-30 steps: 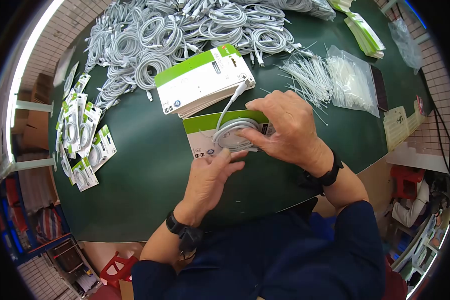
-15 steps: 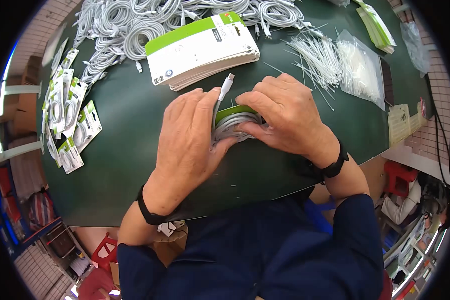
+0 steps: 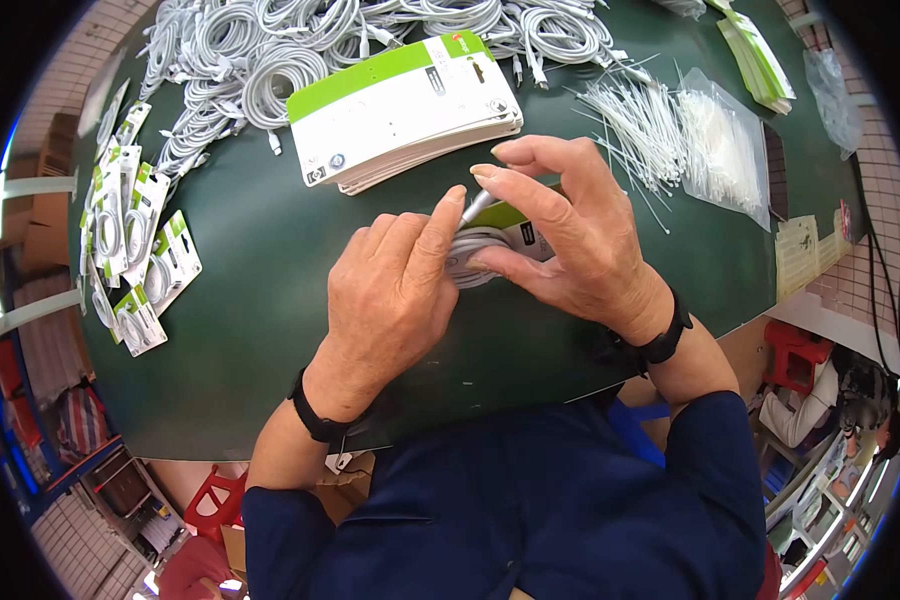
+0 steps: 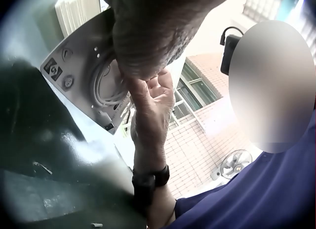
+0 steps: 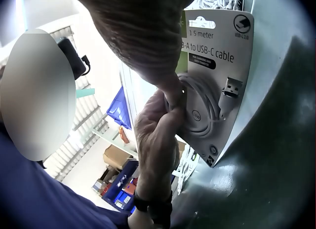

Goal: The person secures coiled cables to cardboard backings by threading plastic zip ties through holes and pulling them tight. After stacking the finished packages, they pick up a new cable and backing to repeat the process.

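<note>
A coiled light-grey cable [image 3: 482, 242] lies against a green-and-white card [image 3: 530, 240]; the two hands hold them together above the table. My left hand [image 3: 385, 295] grips their left side, its index fingertip touching the white plug [image 3: 480, 206] at the card's top edge. My right hand [image 3: 592, 240] holds the right side with its thumb on the coil, while two fingers arch above near the plug. In the right wrist view the card [image 5: 210, 76] shows a USB-A plug [image 5: 230, 96]. Some fingertips are hidden behind the card.
A stack of blank-faced cards [image 3: 400, 115] stands beyond the hands, with a heap of cables [image 3: 270, 60] behind it. Carded cables [image 3: 130, 240] lie left. Loose ties [image 3: 635, 125] and a bag of ties [image 3: 725, 150] lie right, near more cards [image 3: 755, 60].
The left hand moved from the card's lower edge to its upper left side. The plug, upright half a second ago, now leans right between the hands. The right index finger has lifted off the card.
</note>
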`<state>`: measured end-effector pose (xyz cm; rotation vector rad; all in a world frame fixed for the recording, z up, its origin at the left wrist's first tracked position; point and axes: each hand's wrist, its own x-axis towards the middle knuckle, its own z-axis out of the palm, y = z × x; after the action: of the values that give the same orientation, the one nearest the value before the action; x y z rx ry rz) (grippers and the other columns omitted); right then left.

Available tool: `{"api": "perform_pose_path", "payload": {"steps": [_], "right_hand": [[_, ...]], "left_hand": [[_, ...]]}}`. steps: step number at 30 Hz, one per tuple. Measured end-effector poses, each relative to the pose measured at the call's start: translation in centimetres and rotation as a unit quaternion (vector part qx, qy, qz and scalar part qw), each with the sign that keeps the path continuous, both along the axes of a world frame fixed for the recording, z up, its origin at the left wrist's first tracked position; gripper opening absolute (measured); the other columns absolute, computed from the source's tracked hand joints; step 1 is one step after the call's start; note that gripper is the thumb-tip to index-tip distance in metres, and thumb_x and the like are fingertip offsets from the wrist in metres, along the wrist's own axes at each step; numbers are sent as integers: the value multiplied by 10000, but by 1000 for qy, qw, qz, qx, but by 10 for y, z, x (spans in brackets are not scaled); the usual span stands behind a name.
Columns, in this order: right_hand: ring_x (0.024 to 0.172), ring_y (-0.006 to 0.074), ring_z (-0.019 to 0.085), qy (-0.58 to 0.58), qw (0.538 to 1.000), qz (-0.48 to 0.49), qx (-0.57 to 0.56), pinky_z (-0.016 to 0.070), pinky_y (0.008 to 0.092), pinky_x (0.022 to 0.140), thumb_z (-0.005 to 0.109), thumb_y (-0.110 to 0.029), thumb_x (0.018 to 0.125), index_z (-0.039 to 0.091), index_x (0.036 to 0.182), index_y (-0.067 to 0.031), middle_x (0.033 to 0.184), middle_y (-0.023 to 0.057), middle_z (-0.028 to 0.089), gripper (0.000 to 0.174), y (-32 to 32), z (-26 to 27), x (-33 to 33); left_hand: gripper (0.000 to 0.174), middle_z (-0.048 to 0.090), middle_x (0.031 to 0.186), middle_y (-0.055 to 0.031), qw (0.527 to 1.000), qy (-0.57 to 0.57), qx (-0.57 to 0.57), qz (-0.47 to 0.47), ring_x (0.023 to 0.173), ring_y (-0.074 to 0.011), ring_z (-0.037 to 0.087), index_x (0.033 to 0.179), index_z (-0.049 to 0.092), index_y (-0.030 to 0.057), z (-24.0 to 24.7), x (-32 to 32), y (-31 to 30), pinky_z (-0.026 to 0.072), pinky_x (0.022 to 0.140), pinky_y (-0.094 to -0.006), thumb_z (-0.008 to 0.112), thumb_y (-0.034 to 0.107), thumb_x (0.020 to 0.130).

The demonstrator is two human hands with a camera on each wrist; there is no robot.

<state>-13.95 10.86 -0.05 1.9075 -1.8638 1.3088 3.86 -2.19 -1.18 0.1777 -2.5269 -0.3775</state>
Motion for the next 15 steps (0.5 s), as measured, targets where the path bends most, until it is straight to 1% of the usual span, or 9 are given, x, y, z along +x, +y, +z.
{"api": "perform_pose_path", "payload": {"steps": [3,5,8,12,15], "right_hand": [[876,239,627,32,999,-11,7,486,389,769,929,-189,624,687,1234,-127,1066,32,681,659,1,3,0],[870,234,623,62,998,-3,23,470,387,752,921,-187,634,696,1212,-132,1064,27,682,623,5,0,-2],[868,225,618,93,996,8,-14,451,380,729,912,-177,649,704,1190,-132,1045,20,682,581,6,-5,-8],[852,217,619,70,998,6,-11,453,370,718,909,-159,653,715,1120,-127,1036,6,694,507,4,-8,-10],[837,211,625,47,999,12,-19,452,359,704,911,-134,650,716,1067,-125,1037,-2,709,460,3,-8,-11]], "left_hand": [[718,608,902,-42,1000,-1,-29,2,738,-215,594,1385,654,33,3,0,-1,490,659,-358,693,-37,672],[708,607,898,-39,1000,15,-23,7,743,-209,597,1371,672,52,3,-3,-1,484,657,-353,697,-46,670],[696,613,898,-41,999,46,-2,11,748,-208,606,1352,694,74,1,-7,-1,489,655,-352,711,-65,670],[621,654,938,-63,995,96,34,-13,775,-223,642,1298,725,75,-6,-7,-4,515,665,-355,749,-83,699],[505,690,991,-94,987,149,34,-43,800,-241,666,1228,747,55,-10,-5,-6,537,678,-361,782,-59,737]]}}
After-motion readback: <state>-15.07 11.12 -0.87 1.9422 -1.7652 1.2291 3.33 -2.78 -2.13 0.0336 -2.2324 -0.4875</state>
